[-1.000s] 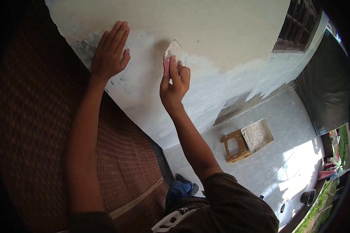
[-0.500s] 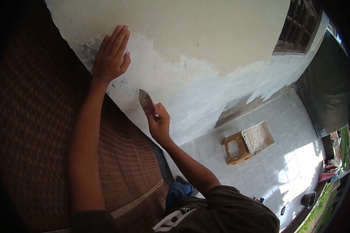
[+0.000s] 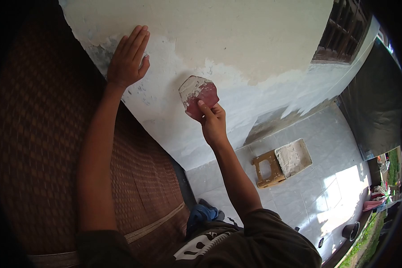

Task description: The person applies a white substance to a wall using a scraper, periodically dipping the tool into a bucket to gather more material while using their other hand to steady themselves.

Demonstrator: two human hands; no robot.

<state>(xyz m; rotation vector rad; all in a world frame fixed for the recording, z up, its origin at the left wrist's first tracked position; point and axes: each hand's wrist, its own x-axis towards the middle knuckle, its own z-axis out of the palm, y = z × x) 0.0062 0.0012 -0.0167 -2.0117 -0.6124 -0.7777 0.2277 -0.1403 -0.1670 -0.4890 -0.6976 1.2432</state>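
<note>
My left hand (image 3: 127, 60) rests flat against the wall (image 3: 236, 40) near its left edge, fingers stretched upward and holding nothing. In my right hand (image 3: 213, 123) is a dark red, broad scraper (image 3: 203, 96), pinched between thumb and fingers. Pale, lumpy paste coats its upper left part. The scraper's broad face shows, in front of the wall's white patchy area; whether it touches the wall I cannot tell.
A woven brown panel (image 3: 138, 174) runs down the left. On the tiled floor (image 3: 299, 196) stand a brown stool (image 3: 268, 169) and a tray (image 3: 295, 158) of white paste. A barred window (image 3: 339, 31) is at upper right, a dark pot (image 3: 350, 231) at lower right.
My right hand has moved right and up, and the scraper has turned from edge-on to show its broad, paste-covered face. My left hand has stayed nearly in place.
</note>
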